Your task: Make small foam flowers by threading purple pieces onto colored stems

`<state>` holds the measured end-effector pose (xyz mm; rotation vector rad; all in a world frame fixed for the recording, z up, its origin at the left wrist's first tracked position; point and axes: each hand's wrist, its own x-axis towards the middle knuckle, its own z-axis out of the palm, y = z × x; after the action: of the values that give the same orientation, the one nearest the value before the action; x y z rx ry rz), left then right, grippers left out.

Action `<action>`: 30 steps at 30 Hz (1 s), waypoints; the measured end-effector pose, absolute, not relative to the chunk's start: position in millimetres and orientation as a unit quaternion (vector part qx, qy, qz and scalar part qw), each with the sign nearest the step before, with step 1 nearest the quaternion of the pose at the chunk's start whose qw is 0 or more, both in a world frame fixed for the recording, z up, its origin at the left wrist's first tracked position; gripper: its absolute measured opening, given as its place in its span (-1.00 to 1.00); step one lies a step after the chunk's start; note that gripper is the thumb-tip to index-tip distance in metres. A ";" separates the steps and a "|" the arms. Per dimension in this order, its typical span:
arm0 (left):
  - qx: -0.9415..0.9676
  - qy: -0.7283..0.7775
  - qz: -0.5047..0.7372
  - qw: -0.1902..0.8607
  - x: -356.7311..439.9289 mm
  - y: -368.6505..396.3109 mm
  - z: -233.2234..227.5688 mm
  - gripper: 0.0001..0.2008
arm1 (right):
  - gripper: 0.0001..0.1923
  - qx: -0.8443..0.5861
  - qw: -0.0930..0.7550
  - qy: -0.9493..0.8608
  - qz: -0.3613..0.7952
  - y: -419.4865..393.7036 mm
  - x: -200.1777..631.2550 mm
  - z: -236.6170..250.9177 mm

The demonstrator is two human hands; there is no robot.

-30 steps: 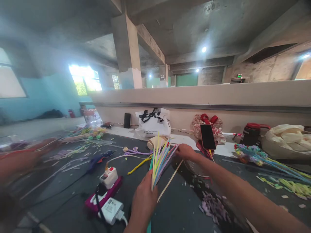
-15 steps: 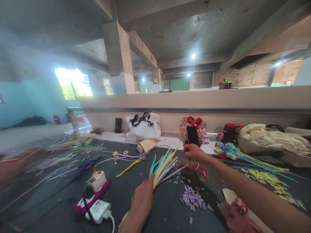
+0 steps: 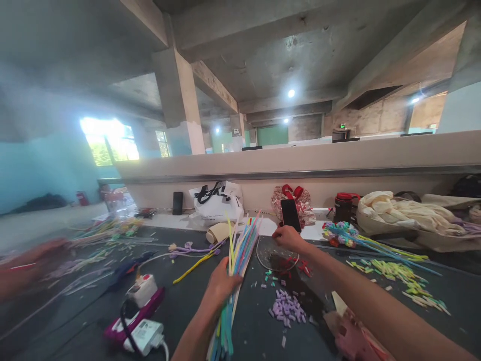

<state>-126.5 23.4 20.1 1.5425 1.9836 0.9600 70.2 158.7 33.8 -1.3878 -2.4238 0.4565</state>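
Observation:
My left hand is closed around a bundle of long fuzzy pipe cleaners in yellow, pink, blue and green. The bundle stands out above the fist, and its lower ends run down along my forearm. My right hand has its fingers curled together just in front of a dark-screened phone, which leans on a red-and-white patterned bag. Whatever those fingers pinch is hidden. Below my right forearm lies a pile of short purple cut pieces, with red pieces above it.
A power strip with plugs and cables lies at the left. Behind stand a white bag and a dark bottle. Bunched pipe cleaners and yellow-green cuttings lie right. Another person's blurred hand is at the far left.
My left hand has swung the bundle more upright, and its lower ends now show. The pink stem that reached toward my right hand no longer does. The camera view has shifted slightly.

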 end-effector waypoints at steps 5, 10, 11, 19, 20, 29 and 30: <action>0.515 0.693 0.403 0.305 -129.2 24.6 7.8 -0.63 | -0.74 -0.480 0.162 -0.848 0.157 150.3 64.6 36.2; 0.467 0.617 0.454 0.442 -125.7 23.8 4.5 -0.71 | -0.81 -0.449 0.154 -0.857 0.201 116.5 58.0 30.6; 0.461 0.601 0.463 0.461 -124.3 23.2 5.3 -0.71 | -0.79 -0.437 0.144 -0.860 0.219 106.7 56.2 28.0; 0.439 0.568 0.482 0.503 -127.0 19.1 1.0 -0.75 | -0.75 -0.373 0.070 -0.888 0.261 37.8 47.4 3.6; 0.440 0.574 0.480 0.496 -129.0 19.3 -0.7 -0.76 | -0.75 -0.372 0.066 -0.892 0.248 33.0 45.0 2.3; 0.476 0.613 0.483 0.406 -133.0 17.3 -6.6 -0.70 | -0.80 -0.399 0.070 -0.912 0.067 4.5 1.8 5.7; 0.478 0.616 0.484 0.398 -132.3 17.0 -7.7 -0.70 | -0.81 -0.400 0.066 -0.912 0.061 2.1 -1.4 5.8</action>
<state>-132.3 17.0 -7.7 1.2103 1.5590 1.2249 -1.4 2.1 5.8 -1.2061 -2.7517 0.1829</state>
